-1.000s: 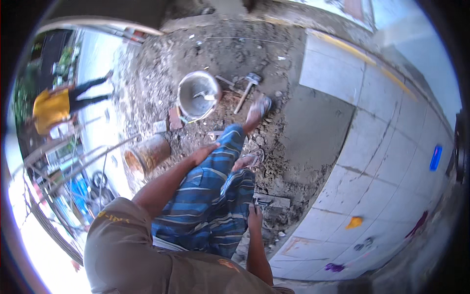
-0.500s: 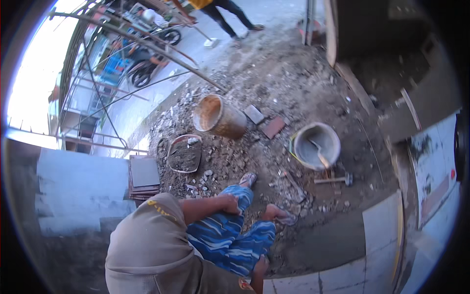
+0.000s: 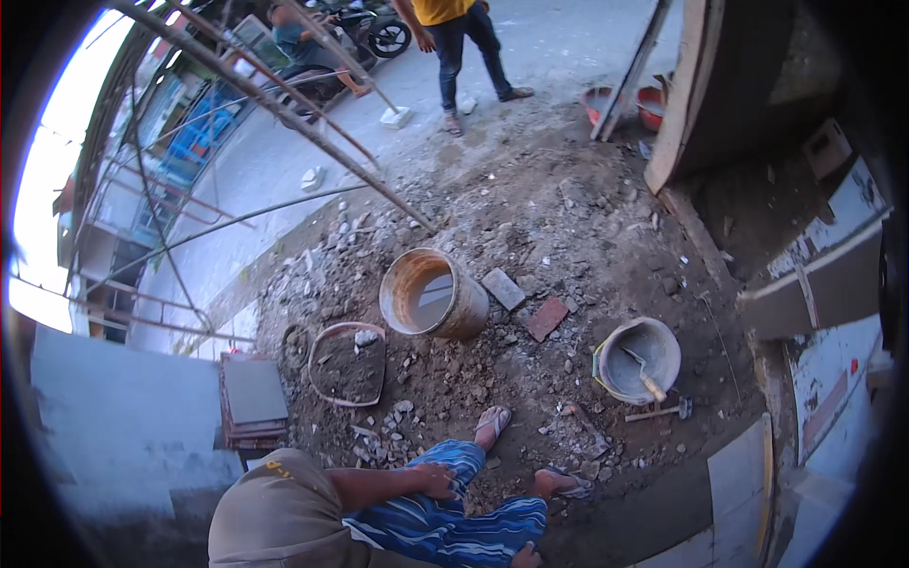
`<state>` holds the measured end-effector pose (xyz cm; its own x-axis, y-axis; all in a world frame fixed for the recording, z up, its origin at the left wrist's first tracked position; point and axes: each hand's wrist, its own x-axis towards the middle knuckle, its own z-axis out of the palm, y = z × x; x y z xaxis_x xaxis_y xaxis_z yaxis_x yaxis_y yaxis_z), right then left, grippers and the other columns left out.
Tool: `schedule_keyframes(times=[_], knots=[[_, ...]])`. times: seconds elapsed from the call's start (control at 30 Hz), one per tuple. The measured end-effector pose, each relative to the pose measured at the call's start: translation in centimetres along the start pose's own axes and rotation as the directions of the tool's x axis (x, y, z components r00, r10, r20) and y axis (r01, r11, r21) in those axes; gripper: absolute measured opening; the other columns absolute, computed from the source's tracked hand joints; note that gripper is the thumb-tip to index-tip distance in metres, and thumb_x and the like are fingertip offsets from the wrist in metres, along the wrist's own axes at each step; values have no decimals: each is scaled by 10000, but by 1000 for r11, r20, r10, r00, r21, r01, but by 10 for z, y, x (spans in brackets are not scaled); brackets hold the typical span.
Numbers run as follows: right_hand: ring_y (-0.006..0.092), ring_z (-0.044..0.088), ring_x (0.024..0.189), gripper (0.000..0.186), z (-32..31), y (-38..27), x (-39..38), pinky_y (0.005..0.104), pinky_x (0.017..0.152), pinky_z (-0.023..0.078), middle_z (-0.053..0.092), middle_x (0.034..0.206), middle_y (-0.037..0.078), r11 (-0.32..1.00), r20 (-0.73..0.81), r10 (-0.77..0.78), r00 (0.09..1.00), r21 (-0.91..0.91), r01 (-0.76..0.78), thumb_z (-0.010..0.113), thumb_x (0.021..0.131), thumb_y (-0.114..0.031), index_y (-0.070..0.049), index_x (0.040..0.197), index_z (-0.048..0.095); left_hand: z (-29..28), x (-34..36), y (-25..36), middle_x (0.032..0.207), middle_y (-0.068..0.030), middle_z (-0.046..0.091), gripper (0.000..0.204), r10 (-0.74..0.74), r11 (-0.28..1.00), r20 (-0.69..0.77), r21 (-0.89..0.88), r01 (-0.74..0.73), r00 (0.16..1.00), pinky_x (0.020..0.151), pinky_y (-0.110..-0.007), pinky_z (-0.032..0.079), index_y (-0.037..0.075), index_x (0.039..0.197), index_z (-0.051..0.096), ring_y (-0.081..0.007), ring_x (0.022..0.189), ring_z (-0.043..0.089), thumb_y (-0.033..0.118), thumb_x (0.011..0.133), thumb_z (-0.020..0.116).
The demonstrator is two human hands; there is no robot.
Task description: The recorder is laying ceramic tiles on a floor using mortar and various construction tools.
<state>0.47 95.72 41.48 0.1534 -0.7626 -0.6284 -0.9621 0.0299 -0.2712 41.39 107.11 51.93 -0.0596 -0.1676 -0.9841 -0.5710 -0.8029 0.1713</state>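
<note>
Saw yellow lettering (image 3: 278,467) on the shirt (image 3: 270,521), rubbly ground (image 3: 530,213); left grip (image 3: 437,480) rested on striped shorts (image 3: 473,537), right grip (image 3: 526,557) near, couldn't tell how wide either was.

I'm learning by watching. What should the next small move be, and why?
Probably moving the right hand toward the trowel: it stands in the grey bucket with its handle at the near rim, and the left hand rests farther off, on the blue trousers.

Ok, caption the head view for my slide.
Left hand on blue striped trousers; ahead, a brownish cylindrical bucket and round grey tub holding a tan-handled trowel.
</note>
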Motion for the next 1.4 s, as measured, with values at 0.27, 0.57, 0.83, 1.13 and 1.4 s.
schedule_keyframes(times=[0.27,0.57,0.83,1.13,1.4], knots=[[468,623,1210,721,-59,-137,-59,542,1042,460,665,1237,317,891,264,347,900,205,-404,582,964,-599,51,1271,635,7,25,-112,1651,-232,355,1030,190,979,16,-81,-188,982,1257,-441,296,7,1597,358,-373,1534,344,747,910,563],[421,648,1188,689,28,-111,-139,524,1021,496,701,1211,261,849,327,399,857,222,-480,653,911,-618,-12,1238,682,7,26,-92,1631,-234,396,1034,133,986,-40,106,-128,990,1260,-435,300,8,1591,378,-373,1525,366,743,898,602],[426,700,1061,574,83,-97,-208,526,938,534,742,1092,236,822,402,357,843,294,-488,669,894,-615,-77,1071,766,40,-23,-101,1496,-199,550,854,253,954,-331,240,-179,909,1135,-499,456,125,1564,438,-405,1382,531,682,933,586],[421,621,1237,735,183,-20,-231,485,1053,478,656,1302,289,796,429,35,903,534,-285,658,919,-600,19,1315,654,60,-27,-83,1528,-204,517,820,302,890,-244,418,-181,922,1122,-508,463,141,1567,450,-420,1374,530,650,940,593],[449,514,1354,834,262,-24,-245,513,1120,422,546,1449,298,785,445,71,893,526,-325,588,963,-649,41,1429,551,66,-53,-82,1509,-164,529,627,327,828,-129,517,-218,936,1130,-527,445,246,1489,575,-410,1350,535,546,942,635]])
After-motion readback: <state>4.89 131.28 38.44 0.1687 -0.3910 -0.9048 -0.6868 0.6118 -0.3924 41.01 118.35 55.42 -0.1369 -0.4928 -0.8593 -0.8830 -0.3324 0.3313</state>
